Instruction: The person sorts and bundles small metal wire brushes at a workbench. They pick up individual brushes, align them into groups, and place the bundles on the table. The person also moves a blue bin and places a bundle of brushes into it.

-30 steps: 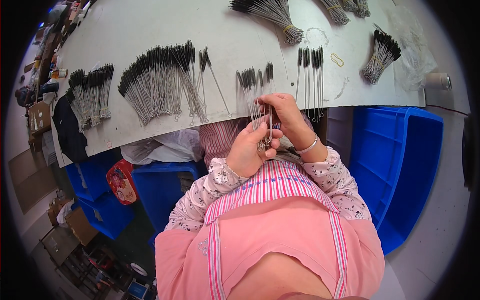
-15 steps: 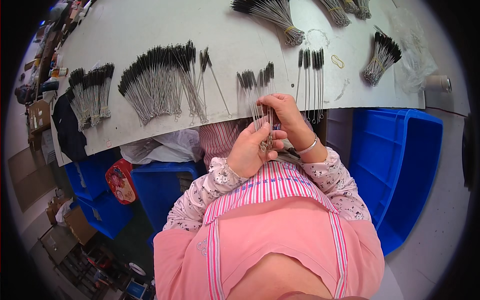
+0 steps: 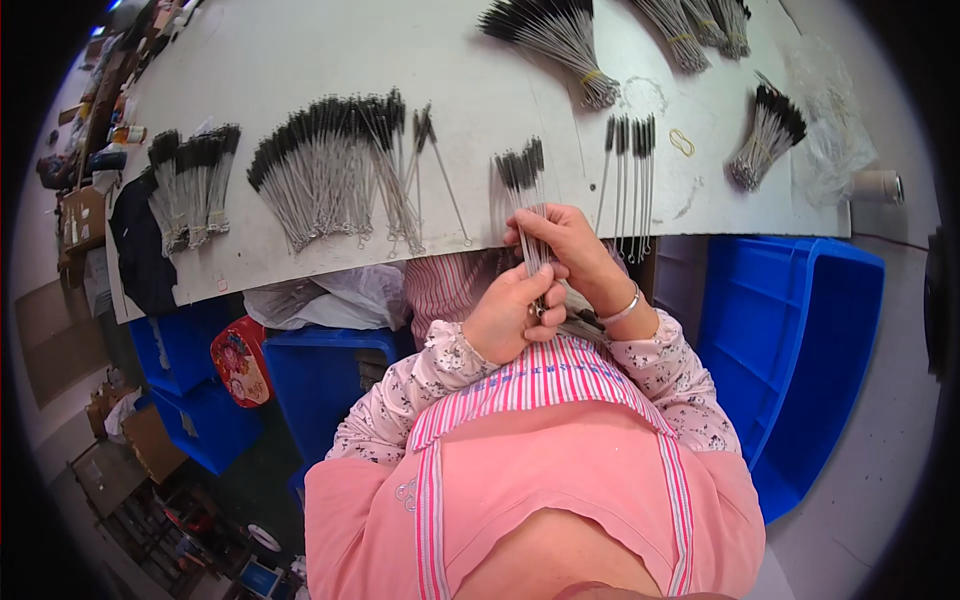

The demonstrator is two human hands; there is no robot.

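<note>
A small bunch of thin wire brushes [image 3: 522, 175] with black bristle tips and looped wire ends stands between my hands, just in front of the table edge. My left hand [image 3: 515, 312] is closed around its lower looped ends. Higher up the wires, my right hand [image 3: 562, 240] grips the same bunch with thumb and fingers. To the right of it a short row of loose wire brushes [image 3: 630, 185] lies on the table, loops toward me. A large spread pile of wire brushes [image 3: 335, 175] lies to the left, with a few single ones at its right side.
Tied bundles of brushes [image 3: 560, 45] lie at the far side, another bundle [image 3: 765, 140] at the right, more [image 3: 195, 190] at the left. A yellow rubber band [image 3: 682, 142] rests on the white table [image 3: 400, 50]. Blue crates [image 3: 790, 340] stand below the edge; a clear plastic bag [image 3: 830, 110] lies right.
The brushes, fanned apart before, are now gathered into a tighter bunch. My left fingers have closed more around the loop ends. The view has shifted slightly.
</note>
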